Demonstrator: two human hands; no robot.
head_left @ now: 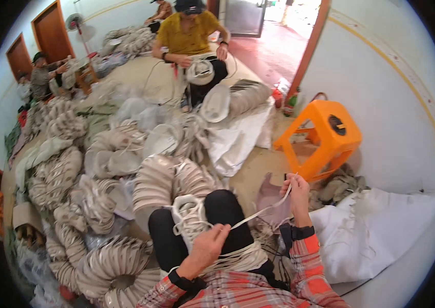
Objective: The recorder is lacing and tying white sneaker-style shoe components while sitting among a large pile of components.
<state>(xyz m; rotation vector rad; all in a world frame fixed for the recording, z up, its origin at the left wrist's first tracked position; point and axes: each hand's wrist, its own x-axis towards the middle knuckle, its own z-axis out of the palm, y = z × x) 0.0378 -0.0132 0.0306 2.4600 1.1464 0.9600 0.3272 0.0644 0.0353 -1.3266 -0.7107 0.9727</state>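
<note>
Between my knees a cream-coloured shoe upper (188, 218) stands with its toe end toward me or away, I cannot tell which; laces cross its front. My left hand (206, 250) is closed, pinching a flat white shoelace (258, 212) close to the upper. Raised to the right, my right hand (297, 197) grips the same lace near its other end, so it stretches slantwise between both hands. A bunch of loose white laces (240, 257) lies across my lap. Directly beyond my knees sit curved stacks of cream uppers (154, 182).
More uppers (114, 262) are heaped to my left among clear plastic bags. An orange plastic stool (325, 126) stands at right, near a white sack (366, 231). Ahead, a person in a mustard shirt (189, 36) handles an upper. Other people sit farther back.
</note>
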